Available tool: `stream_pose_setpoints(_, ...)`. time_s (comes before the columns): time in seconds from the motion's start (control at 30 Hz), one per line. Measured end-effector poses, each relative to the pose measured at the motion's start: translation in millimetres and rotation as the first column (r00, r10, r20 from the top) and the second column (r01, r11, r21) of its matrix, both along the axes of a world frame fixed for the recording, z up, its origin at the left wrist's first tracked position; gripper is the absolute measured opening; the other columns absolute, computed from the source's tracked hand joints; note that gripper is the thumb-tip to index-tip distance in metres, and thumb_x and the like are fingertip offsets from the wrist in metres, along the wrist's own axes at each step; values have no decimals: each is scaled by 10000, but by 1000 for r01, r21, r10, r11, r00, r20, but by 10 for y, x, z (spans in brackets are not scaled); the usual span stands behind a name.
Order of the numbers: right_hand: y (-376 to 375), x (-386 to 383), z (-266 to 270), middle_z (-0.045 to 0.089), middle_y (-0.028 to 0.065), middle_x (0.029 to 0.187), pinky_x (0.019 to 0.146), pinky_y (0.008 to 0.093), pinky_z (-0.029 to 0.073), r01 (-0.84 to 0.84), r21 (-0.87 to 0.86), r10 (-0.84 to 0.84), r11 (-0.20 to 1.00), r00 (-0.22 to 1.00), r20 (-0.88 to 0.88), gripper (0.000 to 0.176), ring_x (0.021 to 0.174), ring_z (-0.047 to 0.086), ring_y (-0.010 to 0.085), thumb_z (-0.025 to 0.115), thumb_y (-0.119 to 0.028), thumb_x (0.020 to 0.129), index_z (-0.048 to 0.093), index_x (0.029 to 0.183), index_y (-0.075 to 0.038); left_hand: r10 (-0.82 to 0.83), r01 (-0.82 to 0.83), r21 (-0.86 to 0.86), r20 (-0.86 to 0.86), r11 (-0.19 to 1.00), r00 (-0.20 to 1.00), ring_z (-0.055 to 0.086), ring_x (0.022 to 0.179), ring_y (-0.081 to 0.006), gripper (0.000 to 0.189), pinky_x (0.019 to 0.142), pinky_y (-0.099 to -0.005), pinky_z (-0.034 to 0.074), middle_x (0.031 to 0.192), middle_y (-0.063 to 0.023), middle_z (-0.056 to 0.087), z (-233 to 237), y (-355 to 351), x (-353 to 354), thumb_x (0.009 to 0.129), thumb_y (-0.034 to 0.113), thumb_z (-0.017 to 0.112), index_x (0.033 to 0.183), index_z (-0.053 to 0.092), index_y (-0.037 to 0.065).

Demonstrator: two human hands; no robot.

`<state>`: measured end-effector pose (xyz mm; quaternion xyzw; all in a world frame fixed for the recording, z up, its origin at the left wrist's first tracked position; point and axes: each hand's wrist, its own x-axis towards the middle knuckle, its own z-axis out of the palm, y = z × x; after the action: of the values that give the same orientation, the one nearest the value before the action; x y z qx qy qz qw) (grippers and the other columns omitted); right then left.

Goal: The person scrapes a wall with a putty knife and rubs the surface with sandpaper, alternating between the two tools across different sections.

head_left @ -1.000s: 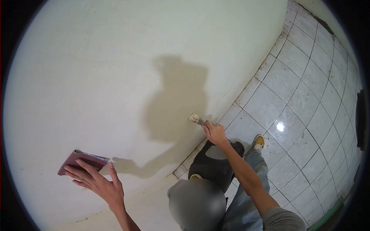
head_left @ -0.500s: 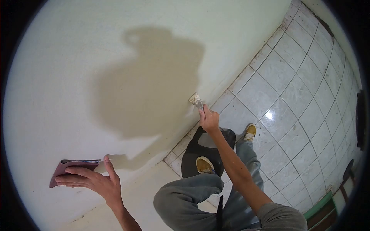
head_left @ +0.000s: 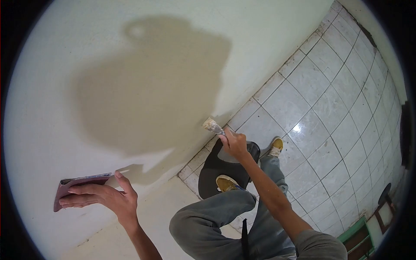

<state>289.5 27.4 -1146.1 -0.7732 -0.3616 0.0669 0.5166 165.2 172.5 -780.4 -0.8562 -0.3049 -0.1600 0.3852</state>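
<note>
At the lower left, my left hand [head_left: 104,197] presses a dark red folded sheet [head_left: 65,190] against the pale wall [head_left: 39,130]. Its fingers lie over the sheet and the thumb stands apart. My right hand [head_left: 235,145] is closed round the handle of a scraper [head_left: 213,126], whose blade is coated with whitish material and points up and left beside the wall. Whether the blade touches the wall is hard to tell. A large shadow [head_left: 156,86] covers the wall above both hands.
One shoe [head_left: 227,183] rests on a dark stool or step [head_left: 209,177]; the other shoe [head_left: 276,146] is on the tiled floor [head_left: 320,112]. The wall meets the tiles along a diagonal edge. A green-framed object [head_left: 357,236] is at the lower right.
My right hand and the scraper have moved slightly down and left, and the blade has tilted further left. The shadow has spread leftward. My left hand remains on the sheet, almost unmoved.
</note>
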Motion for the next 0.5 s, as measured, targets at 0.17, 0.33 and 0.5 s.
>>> stream_pose_setpoints(0.17,94,134,224,562,114,519,402,399,438,79,-132,-73,988,996,55,234,423,571,297,601,-280,944,588,888,-52,1,0,-34,21,999,1000,-369,1357,-487,1045,1054,-690,-125,1442,-329,-411,-30,-40,51,925,568,431,1485,-232,-14)
stream_pose_setpoints(0.33,-273,72,46,553,120,494,407,420,447,2,-383,-30,924,997,-68,245,417,574,315,581,-307,955,595,923,-65,10,-9,-39,20,999,1000,-376,1346,-502,1037,1049,-691,-130,1432,-340,-416,-8,-62,88,928,568,412,1479,-242,-17)
stream_pose_setpoints(0.5,-23,-129,165,575,130,512,410,430,451,33,-315,-44,948,999,-25,300,424,582,325,552,-368,968,602,944,-73,15,-14,-41,24,999,1000,-379,1343,-504,1042,1047,-692,-133,1436,-345,-408,-29,-56,76,925,565,417,1476,-250,-15)
